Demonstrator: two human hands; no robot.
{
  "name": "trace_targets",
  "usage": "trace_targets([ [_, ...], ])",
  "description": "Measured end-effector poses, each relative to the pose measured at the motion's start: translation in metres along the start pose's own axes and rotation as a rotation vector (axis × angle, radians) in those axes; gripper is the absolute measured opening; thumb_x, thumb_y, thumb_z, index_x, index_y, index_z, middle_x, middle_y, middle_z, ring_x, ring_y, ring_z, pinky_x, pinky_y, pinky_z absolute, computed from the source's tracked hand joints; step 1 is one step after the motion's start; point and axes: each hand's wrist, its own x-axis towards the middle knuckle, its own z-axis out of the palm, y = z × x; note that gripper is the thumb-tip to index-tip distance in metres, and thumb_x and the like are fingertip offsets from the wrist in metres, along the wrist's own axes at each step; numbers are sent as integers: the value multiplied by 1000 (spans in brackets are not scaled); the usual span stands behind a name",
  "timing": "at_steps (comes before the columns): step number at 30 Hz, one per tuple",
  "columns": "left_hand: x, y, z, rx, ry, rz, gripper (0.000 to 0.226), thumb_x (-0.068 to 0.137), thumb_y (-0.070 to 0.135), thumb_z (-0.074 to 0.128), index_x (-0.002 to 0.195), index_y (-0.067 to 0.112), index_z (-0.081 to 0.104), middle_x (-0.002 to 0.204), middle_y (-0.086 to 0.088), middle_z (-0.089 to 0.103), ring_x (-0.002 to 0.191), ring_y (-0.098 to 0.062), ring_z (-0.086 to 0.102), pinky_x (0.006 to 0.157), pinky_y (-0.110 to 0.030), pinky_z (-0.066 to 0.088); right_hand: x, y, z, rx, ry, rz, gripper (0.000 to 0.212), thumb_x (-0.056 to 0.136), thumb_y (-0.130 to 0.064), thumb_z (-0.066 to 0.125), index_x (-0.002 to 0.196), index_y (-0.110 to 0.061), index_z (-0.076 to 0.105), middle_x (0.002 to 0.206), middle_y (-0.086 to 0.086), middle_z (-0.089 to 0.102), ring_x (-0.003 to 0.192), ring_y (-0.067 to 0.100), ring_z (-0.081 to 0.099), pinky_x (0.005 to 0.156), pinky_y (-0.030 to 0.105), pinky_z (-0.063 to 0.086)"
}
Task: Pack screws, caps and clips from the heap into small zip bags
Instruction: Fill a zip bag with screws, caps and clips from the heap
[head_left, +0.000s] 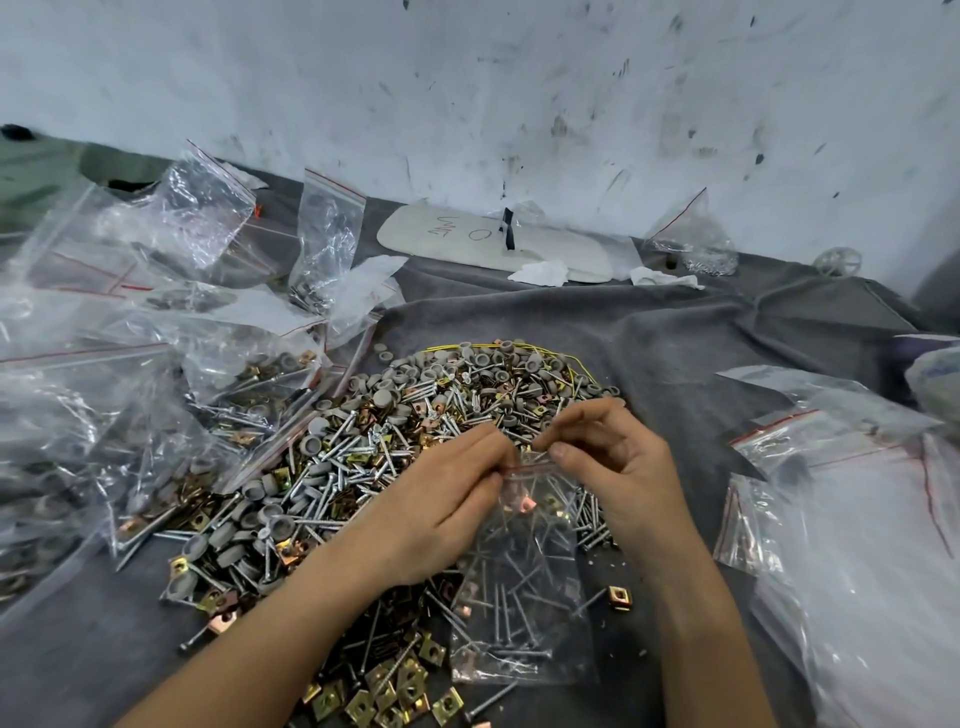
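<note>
1. The bag (524, 597) hung between both hands, red zip strip at the top. Its lower part lay over the near right side of the heap (363, 457).
2. The left hand (447, 504) had its fingers (483, 441) pressed together w/ the thumb against them, pinching the bag's top-left corner.
3. The right hand (623, 478) pinched the top edge at the zip's right end betw. thumb and index. The other fingers were curled above, off the bag.
4. Zip sealed or not: couldn't tell.
5. Inside the bag were long screws (337, 467) like those in the heap, plus a few copper and brass clips (410, 686) near the top.
6. In the heap, grey caps (387, 397) sat mostly at the far and left parts, screws in the middle, square clips nearest the person. A yellow loop (571, 359) ran along the far rim.
7. Left of the heap was a pile of filled bags (156, 374) w/ the same parts, touching the heap's left edge.
8. To the right lay flat bags (857, 519) w/ red zip lines, apart from the heap; at least one held screws.
9. Everything lay on a table (78, 649) under a creased grey cloth (701, 338).
10. At the back, a white board (467, 244) w/ handwriting lay by the wall (519, 93), w/ paper scraps (540, 273) on and beside it.
11. The wall was white, scuffed w/ dark marks.
</note>
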Motion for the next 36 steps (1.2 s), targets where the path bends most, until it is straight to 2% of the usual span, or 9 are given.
trace_targets([
  [4,0,2,0,-22,50,30,18,92,28,31,89,18,45,94,-6,58,84,-21,54,74,-35,43,0,1,0,38,-37,27,25,82,-9,63,94,-30,68,97,4,74,97,17,69,79,21,53],
  [8,0,3,-1,-45,107,27,12,93,27,32,92,24,43,98,-3,60,85,-17,56,75,-30,44,0,1,-1,-7,22,-10,20,84,-16,61,98,-27,70,103,0,72,101,14,66,83,20,50],
  [14,-1,1,-1,-78,206,32,20,92,22,34,89,11,51,93,-5,60,80,-18,56,70,-25,44,1,7,-2,-29,158,81,18,91,-7,59,89,-21,71,91,-1,72,87,12,68,73,22,55],
  [19,0,-3,1,-131,265,29,17,92,18,36,89,10,52,92,-7,60,81,-20,56,70,-33,46,4,11,-2,-108,304,159,17,94,-14,56,85,-17,70,79,-1,71,72,5,64,63,16,52],
  [22,1,-4,1,-169,288,22,15,90,17,37,88,12,51,91,-6,60,80,-20,56,68,-31,45,4,16,-3,-486,194,205,20,92,-14,61,78,-28,63,77,-11,66,72,0,60,61,8,44],
  [26,1,-6,0,-151,351,22,12,91,16,37,91,20,49,91,-5,60,79,-16,55,68,-26,44,3,20,-4,-799,-35,320,16,88,-16,64,81,-28,58,85,-9,62,79,10,58,64,20,40],
  [30,1,-7,-1,-137,388,5,11,92,17,37,91,20,48,89,-6,60,79,-17,55,68,-31,45,3,17,-5,-816,-131,328,20,83,-10,65,83,-29,59,91,-6,64,82,9,58,60,16,38],
  [33,1,-7,0,-112,395,6,12,92,16,37,90,16,49,89,-7,60,81,-16,55,71,-29,44,3,17,-7,-793,-106,323,25,82,-1,61,82,-26,60,82,-9,63,77,8,56,56,3,36],
  [36,1,-7,0,-105,395,3,13,92,16,37,90,14,50,89,-8,60,81,-17,55,71,-27,44,3,20,-9,-779,-63,308,29,82,5,58,85,-24,62,85,-2,67,80,14,61,60,4,39],
])
